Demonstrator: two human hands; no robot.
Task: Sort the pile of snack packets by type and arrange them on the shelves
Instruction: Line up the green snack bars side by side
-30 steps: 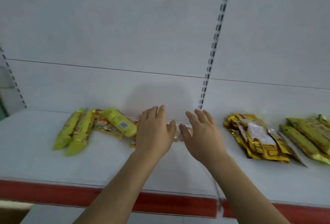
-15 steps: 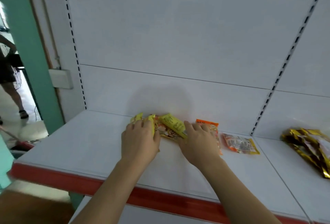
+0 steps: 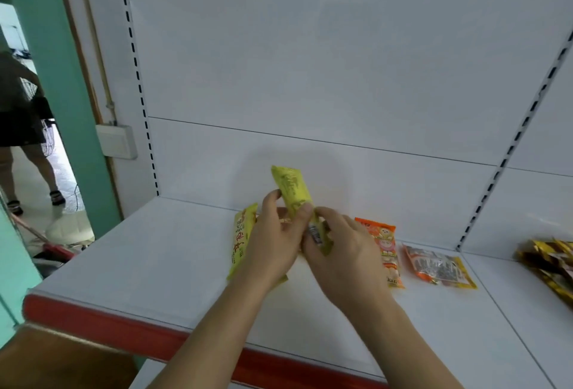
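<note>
A yellow snack packet [image 3: 291,188] is lifted upright above the white shelf [image 3: 148,264]. My left hand [image 3: 273,243] pinches its middle between thumb and fingers. My right hand [image 3: 344,255] grips its lower end. A second yellow packet [image 3: 242,239] lies on the shelf just left of my left hand, partly hidden under it. To the right of my right hand lie an orange packet [image 3: 386,246] and a red-and-yellow packet [image 3: 438,267]. Gold packets [image 3: 548,260] are stacked at the far right edge.
The shelf has a red front edge [image 3: 102,323] and a white back panel with slotted uprights [image 3: 508,156]. At the left are a green door frame [image 3: 62,78], a person standing in the doorway [image 3: 21,115], and a broom [image 3: 46,243] on the floor.
The view swung left along the shelf. My hands went from lying flat on the packets to gripping one yellow packet and raising it upright off the shelf.
</note>
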